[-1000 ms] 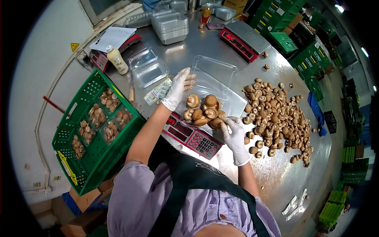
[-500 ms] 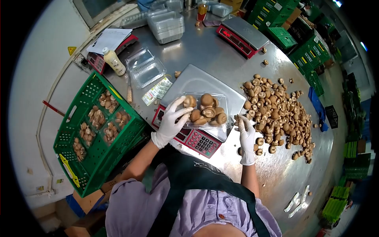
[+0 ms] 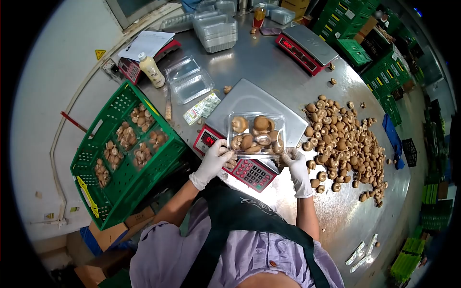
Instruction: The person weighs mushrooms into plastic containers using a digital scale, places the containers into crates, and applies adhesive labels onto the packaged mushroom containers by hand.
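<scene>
A clear plastic box (image 3: 257, 135) of brown mushrooms, its lid down over them, is held above the red scale (image 3: 249, 174) with its grey plate (image 3: 245, 96). My gloved left hand (image 3: 213, 163) grips the box's near left corner with closed fingers. At the near right corner, my gloved right hand (image 3: 296, 170) has its fingers closed on the edge. The scale's keypad shows below the box. Right of the scale lies a large pile of loose mushrooms (image 3: 341, 139).
A green crate (image 3: 110, 192) with several packed mushroom boxes stands at the left. Beyond the scale are an open empty box (image 3: 189, 81), a label sheet (image 3: 201, 108), a bottle (image 3: 151, 70), stacked boxes (image 3: 215, 33) and another scale (image 3: 307, 48).
The lid, raised a second ago, is now down over the mushrooms. My left hand has moved to the box's near left corner, and my right hand has come back to its right corner.
</scene>
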Demonstrator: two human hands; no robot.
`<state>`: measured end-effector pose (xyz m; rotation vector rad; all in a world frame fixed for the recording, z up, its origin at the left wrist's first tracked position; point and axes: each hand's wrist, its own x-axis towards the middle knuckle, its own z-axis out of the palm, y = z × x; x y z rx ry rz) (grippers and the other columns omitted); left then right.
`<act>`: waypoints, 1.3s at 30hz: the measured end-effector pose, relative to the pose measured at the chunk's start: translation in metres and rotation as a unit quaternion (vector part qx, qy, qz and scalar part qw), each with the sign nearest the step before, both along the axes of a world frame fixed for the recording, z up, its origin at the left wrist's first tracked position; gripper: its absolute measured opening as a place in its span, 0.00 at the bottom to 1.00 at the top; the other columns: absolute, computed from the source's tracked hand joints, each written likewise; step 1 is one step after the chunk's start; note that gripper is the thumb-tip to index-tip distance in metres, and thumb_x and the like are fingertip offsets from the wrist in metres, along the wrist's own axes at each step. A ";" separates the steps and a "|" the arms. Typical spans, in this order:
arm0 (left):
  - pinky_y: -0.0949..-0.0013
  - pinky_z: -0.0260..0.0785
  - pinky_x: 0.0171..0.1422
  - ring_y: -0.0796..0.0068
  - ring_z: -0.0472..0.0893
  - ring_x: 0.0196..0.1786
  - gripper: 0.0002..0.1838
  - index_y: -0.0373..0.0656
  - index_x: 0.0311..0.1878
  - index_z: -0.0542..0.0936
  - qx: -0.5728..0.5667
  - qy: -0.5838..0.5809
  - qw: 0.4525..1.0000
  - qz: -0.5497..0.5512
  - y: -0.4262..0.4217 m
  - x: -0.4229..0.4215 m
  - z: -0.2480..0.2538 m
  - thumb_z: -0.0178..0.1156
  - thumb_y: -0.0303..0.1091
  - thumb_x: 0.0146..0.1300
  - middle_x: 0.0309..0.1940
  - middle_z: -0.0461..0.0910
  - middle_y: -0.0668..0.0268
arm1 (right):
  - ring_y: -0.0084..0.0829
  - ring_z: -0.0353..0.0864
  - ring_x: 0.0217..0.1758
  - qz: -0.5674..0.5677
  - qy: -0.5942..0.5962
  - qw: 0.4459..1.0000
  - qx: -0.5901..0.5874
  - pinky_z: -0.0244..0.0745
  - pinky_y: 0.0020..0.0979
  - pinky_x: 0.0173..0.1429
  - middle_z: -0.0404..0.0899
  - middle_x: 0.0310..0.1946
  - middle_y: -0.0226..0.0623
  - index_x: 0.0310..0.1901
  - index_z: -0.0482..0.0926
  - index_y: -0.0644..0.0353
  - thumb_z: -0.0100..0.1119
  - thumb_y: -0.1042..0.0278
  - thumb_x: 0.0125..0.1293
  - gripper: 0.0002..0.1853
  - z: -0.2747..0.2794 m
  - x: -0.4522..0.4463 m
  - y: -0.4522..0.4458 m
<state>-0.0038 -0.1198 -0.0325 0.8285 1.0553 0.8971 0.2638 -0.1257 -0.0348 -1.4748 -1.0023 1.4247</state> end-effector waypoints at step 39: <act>0.76 0.71 0.40 0.79 0.77 0.37 0.16 0.39 0.44 0.77 0.117 0.030 0.922 0.367 -0.095 -0.227 0.073 0.48 0.42 0.66 0.36 0.79 0.65 | 0.21 0.78 0.31 0.445 -0.136 0.872 0.151 0.74 0.22 0.40 0.81 0.33 0.34 0.47 0.77 0.60 0.60 0.74 0.57 0.14 0.014 -0.183 -0.049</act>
